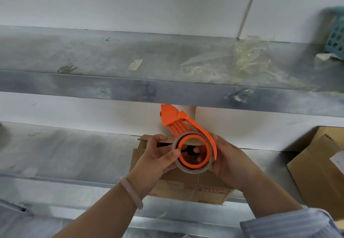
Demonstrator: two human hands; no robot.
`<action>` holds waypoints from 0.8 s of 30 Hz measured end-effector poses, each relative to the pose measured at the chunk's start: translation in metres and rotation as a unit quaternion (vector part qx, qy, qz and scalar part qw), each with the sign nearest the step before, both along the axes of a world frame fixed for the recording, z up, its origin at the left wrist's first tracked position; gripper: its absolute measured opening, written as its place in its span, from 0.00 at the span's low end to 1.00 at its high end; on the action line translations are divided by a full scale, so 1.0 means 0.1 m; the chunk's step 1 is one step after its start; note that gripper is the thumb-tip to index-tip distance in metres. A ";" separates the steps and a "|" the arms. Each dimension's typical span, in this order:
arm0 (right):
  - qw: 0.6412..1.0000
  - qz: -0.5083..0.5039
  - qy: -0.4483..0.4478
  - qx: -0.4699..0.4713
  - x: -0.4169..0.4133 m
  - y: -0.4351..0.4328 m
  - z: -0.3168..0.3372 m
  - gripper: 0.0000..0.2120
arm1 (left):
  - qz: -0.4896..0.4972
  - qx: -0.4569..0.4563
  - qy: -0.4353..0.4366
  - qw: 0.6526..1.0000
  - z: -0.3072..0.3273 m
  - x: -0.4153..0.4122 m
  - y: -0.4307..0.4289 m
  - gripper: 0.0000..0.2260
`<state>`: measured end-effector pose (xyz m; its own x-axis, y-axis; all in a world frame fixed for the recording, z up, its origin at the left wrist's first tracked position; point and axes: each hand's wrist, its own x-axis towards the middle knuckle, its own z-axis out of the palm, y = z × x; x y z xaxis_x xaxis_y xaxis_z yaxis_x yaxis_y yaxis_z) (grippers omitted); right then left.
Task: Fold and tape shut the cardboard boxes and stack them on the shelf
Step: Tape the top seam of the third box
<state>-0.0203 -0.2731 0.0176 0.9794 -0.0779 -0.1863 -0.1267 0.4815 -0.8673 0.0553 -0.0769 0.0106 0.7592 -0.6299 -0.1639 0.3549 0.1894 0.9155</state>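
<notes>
The taping step looks to be in hand, with no strip laid yet. An orange plastic tape dispenser (pixel 186 124) carrying a roll of clear tape (pixel 189 170) is held up at about 6 o'clock of the view, just above a brown cardboard box (pixel 186 185) that lies on the grey metal worktop (pixel 65 154). The left hand (pixel 158 159) pinches the roll's near rim between thumb and fingers. The right hand (pixel 229 161) is curled round the roll from 3 o'clock, with fingertips showing through the core; both grips are clamped on the tool. At the box's 11 o'clock edge a dark gap shows, so the flaps seem not fully shut. A second tan cardboard box (pixel 320 172) sits well apart at 3 o'clock; the long grey metal shelf (pixel 130 86) runs across at 12 o'clock, bearing clear plastic scraps (pixel 251 58) and a teal plastic basket (pixel 337 36). Next, I judge, the tape's free end must be found and peeled, the flaps pressed together, and the dispenser brought down onto the seam.
</notes>
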 end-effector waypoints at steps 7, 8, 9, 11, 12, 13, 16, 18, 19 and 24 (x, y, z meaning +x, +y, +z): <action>0.982 0.122 -0.092 0.107 -0.04 -0.08 -0.07 0.27 | -0.054 -0.017 0.007 0.998 -0.02 -0.04 0.01 0.25; 0.984 0.124 -0.098 0.077 -0.04 -0.08 -0.04 0.30 | -0.056 -0.017 0.007 0.998 0.01 -0.03 0.02 0.25; 0.986 0.128 -0.103 0.041 -0.05 -0.08 0.01 0.33 | -0.056 -0.022 0.012 0.998 0.04 -0.02 0.03 0.24; 0.981 0.151 -0.124 -0.013 -0.08 -0.12 0.08 0.38 | -0.062 -0.059 0.045 0.995 0.12 0.03 0.06 0.21; 0.979 0.157 -0.128 -0.036 -0.10 -0.15 0.10 0.39 | -0.065 -0.082 0.078 0.992 0.18 0.07 0.08 0.21; 0.977 0.158 -0.128 -0.059 -0.12 -0.19 0.12 0.39 | -0.064 -0.101 0.118 0.986 0.23 0.11 0.10 0.21; 0.970 0.172 -0.114 -0.130 -0.15 -0.29 0.16 0.41 | -0.072 -0.105 0.166 0.978 0.37 0.19 0.14 0.24; 0.966 0.181 -0.100 -0.153 -0.18 -0.33 0.18 0.43 | -0.068 -0.065 0.154 0.984 0.42 0.19 0.12 0.21; 0.965 0.185 -0.095 -0.158 -0.19 -0.35 0.18 0.43 | -0.058 -0.053 0.154 0.985 0.43 0.19 0.11 0.19; 0.963 0.207 -0.095 -0.144 -0.23 -0.39 0.21 0.42 | -0.046 -0.044 0.137 0.989 0.45 0.13 0.10 0.15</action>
<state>-0.0433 -0.3117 0.0382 0.9518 0.3053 -0.0303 -0.0827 0.1602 -0.9836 0.0683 -0.0673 0.0551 0.6327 -0.7154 -0.2965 0.6060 0.2190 0.7647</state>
